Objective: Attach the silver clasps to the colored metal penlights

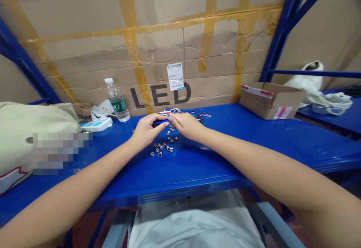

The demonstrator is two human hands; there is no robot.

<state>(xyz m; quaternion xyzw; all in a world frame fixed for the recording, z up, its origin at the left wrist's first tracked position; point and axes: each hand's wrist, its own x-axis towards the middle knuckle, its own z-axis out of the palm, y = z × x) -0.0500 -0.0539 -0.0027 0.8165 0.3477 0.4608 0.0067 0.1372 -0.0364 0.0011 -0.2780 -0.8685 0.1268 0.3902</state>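
My left hand [147,129] is closed around a slim blue object [160,122], its thumb along the near side; the exact kind cannot be made out. At the right end of that object, my right hand [184,124] has its fingers pinched together, and whatever lies between them is hidden. Just in front of both hands lie several small shiny metal pieces [160,148], with a few more small round ones [172,140] nearer the fingers. Behind the hands is a pile of slim metallic pieces [170,111], partly covered by them. Coloured carabiner-like pieces [207,115] lie to its right.
The blue table [197,169] backs onto a taped cardboard sheet [158,52]. A water bottle [118,103], a power strip [97,124] and a pale bag [36,124] stand left. An open cardboard box [267,101] sits right, beside a blue metal post [278,48].
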